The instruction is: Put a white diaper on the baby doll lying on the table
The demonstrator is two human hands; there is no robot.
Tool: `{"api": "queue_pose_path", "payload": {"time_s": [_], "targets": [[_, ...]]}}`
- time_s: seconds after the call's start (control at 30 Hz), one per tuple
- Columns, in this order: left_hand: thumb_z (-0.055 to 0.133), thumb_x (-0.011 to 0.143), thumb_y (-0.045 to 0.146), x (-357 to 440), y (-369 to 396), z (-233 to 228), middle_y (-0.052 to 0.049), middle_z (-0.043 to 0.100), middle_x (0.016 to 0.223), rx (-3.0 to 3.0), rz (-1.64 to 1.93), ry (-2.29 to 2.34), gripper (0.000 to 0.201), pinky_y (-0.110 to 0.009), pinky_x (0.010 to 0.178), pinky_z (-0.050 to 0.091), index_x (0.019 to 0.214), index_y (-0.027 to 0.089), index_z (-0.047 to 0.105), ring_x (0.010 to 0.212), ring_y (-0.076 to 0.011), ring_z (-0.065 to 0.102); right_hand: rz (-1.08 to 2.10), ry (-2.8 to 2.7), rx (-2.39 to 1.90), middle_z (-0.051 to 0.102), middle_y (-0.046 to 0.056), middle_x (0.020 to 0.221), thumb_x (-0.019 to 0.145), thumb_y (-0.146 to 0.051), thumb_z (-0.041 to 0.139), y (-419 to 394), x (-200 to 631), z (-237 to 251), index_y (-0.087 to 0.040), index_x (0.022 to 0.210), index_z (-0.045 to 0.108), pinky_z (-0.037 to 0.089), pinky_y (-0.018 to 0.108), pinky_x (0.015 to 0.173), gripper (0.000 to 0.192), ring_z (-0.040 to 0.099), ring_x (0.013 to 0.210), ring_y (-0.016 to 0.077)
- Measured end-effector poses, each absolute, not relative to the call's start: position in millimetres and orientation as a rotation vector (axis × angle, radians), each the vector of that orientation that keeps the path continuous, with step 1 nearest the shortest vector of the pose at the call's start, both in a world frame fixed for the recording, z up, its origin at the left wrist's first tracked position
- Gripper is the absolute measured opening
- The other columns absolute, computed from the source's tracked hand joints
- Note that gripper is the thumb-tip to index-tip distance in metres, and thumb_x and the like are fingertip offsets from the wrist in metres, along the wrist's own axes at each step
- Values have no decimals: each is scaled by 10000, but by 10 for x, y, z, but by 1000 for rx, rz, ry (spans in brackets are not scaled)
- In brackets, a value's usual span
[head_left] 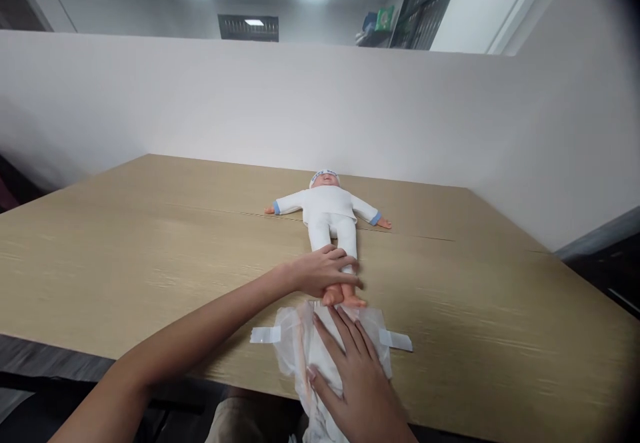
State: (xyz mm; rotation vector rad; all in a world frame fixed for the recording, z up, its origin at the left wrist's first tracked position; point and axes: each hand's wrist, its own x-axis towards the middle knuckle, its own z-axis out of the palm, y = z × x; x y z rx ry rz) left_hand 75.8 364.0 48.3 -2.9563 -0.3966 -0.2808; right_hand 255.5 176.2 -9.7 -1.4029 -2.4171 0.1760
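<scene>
Two hands at work. Left hand (325, 271) wraps its fingers around the ankles of the doll (330, 213), which lies face-up on the table (125, 250). Right hand (357, 370), fingers flat and slightly spread, presses the open diaper (300, 336) near the feet. Diaper not yet under doll; tabs unfastened.

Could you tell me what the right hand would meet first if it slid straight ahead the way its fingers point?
The right hand lies flat on the diaper, fingers pointing away toward the doll. Going straight on, it would probably meet the doll's bare feet first, just past the fingertips.
</scene>
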Motion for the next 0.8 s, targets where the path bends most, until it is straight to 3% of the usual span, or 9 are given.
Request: {"api": "queue_pose_path", "payload": {"time_s": [0.13, 0.23, 0.33, 0.43, 0.57, 0.8], "targets": [[670, 972, 353, 840, 3727, 529, -148, 668, 1375, -2954, -354, -285, 320, -466, 964, 447, 1272, 253, 723, 1141, -331, 592, 162, -2419, -1392, 293, 22, 1805, 1017, -423, 611, 1791, 2557, -135, -388, 1747, 258, 437, 669, 1254, 811, 388, 1614, 384], [663, 972, 343, 839, 3792, 670, -118, 722, 1371, -3077, -472, -255, 305, -472, 1006, 452, 1255, 245, 722, 1196, -340, 605, 189, -2422, -1394, 274, 12, 1810, 1036, -436, 597, 1851, 2568, -128, -402, 1753, 216, 434, 665, 1260, 812, 372, 1625, 381], [614, 995, 258, 785, 3852, 922, -69, 761, 1359, -3277, -723, -300, 313, -452, 1086, 458, 1295, 260, 701, 1211, -294, 652, 246, -2419, -1419, 274, -17, 1809, 1072, -433, 558, 1963, 2567, -82, -431, 1750, 192, 416, 649, 1282, 771, 332, 1648, 355], [646, 1011, 316, 692, 3912, 1228, -55, 778, 1321, -3396, -1002, -412, 302, -444, 1098, 479, 1303, 272, 709, 1188, -267, 695, 295, -2426, -1455, 258, -8, 1816, 1097, -460, 524, 2156, 2539, -17, -411, 1748, 222, 367, 650, 1312, 719, 279, 1671, 329], [798, 911, 445, 565, 3995, 1548, -51, 786, 1256, -3448, -1250, -674, 423, -404, 1003, 534, 1288, 260, 745, 1164, -265, 713, 343, -2452, -1502, 238, 34, 1824, 1108, -509, 496, 2555, 2468, 44, -345, 1729, 326, 278, 646, 1348, 664, 227, 1688, 311], [811, 900, 503, 463, 4095, 1712, -58, 772, 1298, -3356, -1458, -952, 461, -399, 1012, 539, 1275, 242, 755, 1182, -270, 708, 302, -2468, -1476, 312, 129, 1797, 1102, -528, 503, 3488, 2329, -60, -216, 1710, 361, 209, 616, 1366, 698, 229, 1684, 318]]}}
